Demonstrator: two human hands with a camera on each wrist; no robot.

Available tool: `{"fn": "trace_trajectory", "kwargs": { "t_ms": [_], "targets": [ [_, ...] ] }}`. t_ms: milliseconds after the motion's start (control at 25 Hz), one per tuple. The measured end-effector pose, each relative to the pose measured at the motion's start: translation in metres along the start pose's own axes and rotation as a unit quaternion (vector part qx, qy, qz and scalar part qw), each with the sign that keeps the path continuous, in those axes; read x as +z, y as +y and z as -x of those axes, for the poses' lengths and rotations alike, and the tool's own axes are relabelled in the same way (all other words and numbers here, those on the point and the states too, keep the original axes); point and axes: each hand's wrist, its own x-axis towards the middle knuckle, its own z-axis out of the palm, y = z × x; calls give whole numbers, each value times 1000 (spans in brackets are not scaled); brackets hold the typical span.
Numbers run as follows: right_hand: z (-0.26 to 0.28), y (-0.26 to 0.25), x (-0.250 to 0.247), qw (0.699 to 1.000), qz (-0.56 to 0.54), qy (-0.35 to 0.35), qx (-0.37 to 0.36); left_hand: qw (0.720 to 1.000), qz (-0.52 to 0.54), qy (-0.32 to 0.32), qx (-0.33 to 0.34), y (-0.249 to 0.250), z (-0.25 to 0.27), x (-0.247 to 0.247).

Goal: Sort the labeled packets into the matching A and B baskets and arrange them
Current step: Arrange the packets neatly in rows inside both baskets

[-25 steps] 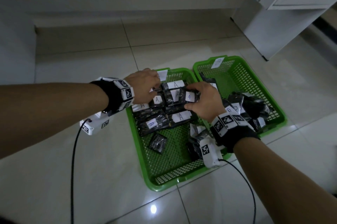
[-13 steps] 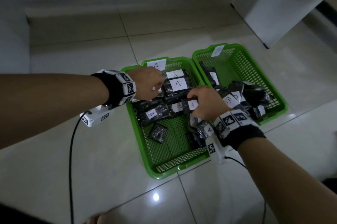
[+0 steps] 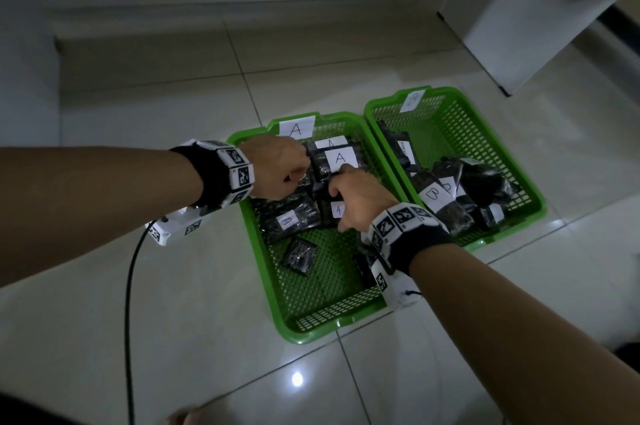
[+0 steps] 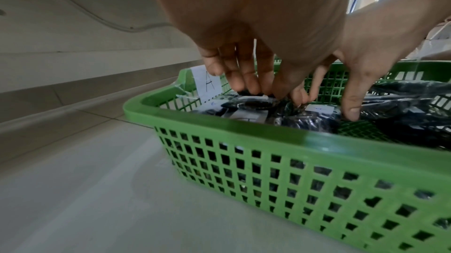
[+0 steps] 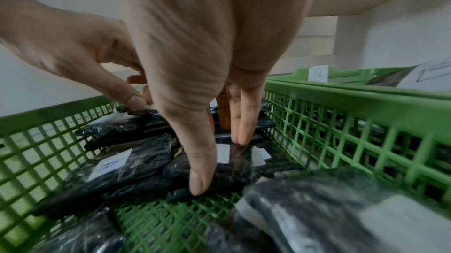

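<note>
- My right hand [image 3: 360, 197] pinched an A packet [image 5: 234, 162] in the A basket [image 3: 322, 327]; the slick wrap could have slipped.
- My left hand [image 3: 277, 170], fingertips pinching the rear packets [image 4: 246, 102], could have toppled them (loosely stacked).

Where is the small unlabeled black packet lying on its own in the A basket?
In the head view the small black packet lies on the A basket's mesh floor, left of centre, just nearer the camera than the A-labelled packet and clear of both hands.
</note>
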Motion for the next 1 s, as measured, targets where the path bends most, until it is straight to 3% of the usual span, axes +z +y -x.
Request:
{"fn": "trace_trajectory", "kwargs": {
  "t_ms": [120, 200, 320, 400, 480, 520, 640, 840, 920, 1000],
  "targets": [
    [7, 12, -4, 996, -69, 44, 26, 998, 0, 20, 59, 16, -3, -3],
    [15, 28, -8, 991, -90, 70, 64, 995, -8, -23, 98, 30, -5, -1],
    [30, 51, -11, 990, -91, 37, 96, 978, -51, -111, 168, 53, -6, 14],
    [41, 56, -14, 990, -103, 7, 92, 972, -104, -53, 205, 62, -14, 23],
    [48, 55, -13, 994, -92, -19, 61, 983, -111, 30, 144, 59, -28, 20],
    [50, 54, -10, 995, -84, -27, 48, 990, -105, 26, 91, 54, -36, 17],
    [51, 51, -1, 994, -94, -54, 29, 991, -100, -89, -3, 37, -47, 11],
    [48, 55, -4, 986, -104, -128, 25, 994, -93, -52, 12, 37, -35, 14],
    [50, 57, -2, 980, -126, -153, 23, 992, -106, 0, 67, 46, -31, 11],
    [50, 54, -1, 988, -69, -139, 17, 991, -52, 15, 126, 60, -27, 8]
  ]
}}
